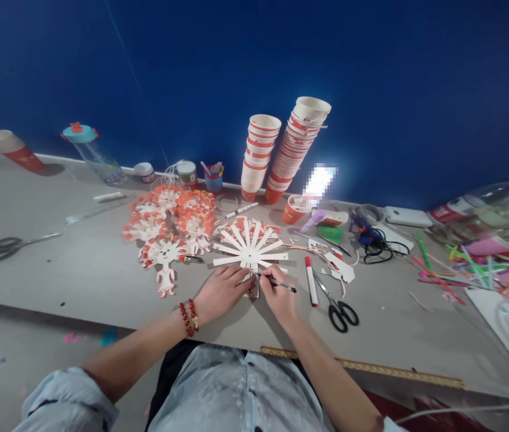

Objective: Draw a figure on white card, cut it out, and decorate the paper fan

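Observation:
A white paper cutout (250, 254) with strips fanned out like rays lies flat in front of me, dark lines drawn on its lower part. My left hand (222, 292) rests flat on the cutout's lower left edge, fingers stretched out. Pinched in my right hand (277, 300) is a dark pen (285, 285), its tip at the drawn part. Left of the cutout sits a pile of orange-and-white paper figures (164, 216), with one smiling figure (165, 270) at its near edge. To the right lie a red-capped marker (310, 282) and black-handled scissors (342, 314).
Two tall stacks of paper cups (259, 157) stand by the blue wall. A glowing phone (320, 180), blurred out, leans behind a cup of scraps (297, 210). Other scissors (9, 247) lie far left. Bottles and coloured straws (474, 267) crowd the right side.

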Tool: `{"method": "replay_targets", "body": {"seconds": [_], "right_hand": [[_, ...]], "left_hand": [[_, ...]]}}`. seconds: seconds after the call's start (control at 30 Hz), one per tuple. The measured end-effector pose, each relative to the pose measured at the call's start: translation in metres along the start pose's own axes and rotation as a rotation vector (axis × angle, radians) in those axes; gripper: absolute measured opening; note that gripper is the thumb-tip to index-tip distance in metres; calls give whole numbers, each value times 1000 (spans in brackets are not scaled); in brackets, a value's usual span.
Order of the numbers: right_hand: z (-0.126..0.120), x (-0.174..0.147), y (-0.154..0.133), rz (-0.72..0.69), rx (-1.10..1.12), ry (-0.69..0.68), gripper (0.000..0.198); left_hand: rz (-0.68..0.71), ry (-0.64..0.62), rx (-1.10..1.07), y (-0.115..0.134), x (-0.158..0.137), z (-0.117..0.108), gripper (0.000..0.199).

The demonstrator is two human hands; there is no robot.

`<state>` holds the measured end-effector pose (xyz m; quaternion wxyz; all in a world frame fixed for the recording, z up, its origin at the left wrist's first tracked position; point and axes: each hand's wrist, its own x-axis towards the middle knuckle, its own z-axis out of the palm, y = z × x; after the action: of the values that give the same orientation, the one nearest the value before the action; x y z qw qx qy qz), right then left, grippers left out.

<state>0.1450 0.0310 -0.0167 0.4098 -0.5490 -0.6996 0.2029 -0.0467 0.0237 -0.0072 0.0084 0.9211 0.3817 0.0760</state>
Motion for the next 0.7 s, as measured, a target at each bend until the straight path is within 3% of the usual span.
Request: {"method": "replay_targets", "body": {"seconds": [0.7], "right_hand": [[-1,-6,1,-3,53,-14,14]], "left_hand": [[-12,-15,-19,-1,0,0,41]]}}
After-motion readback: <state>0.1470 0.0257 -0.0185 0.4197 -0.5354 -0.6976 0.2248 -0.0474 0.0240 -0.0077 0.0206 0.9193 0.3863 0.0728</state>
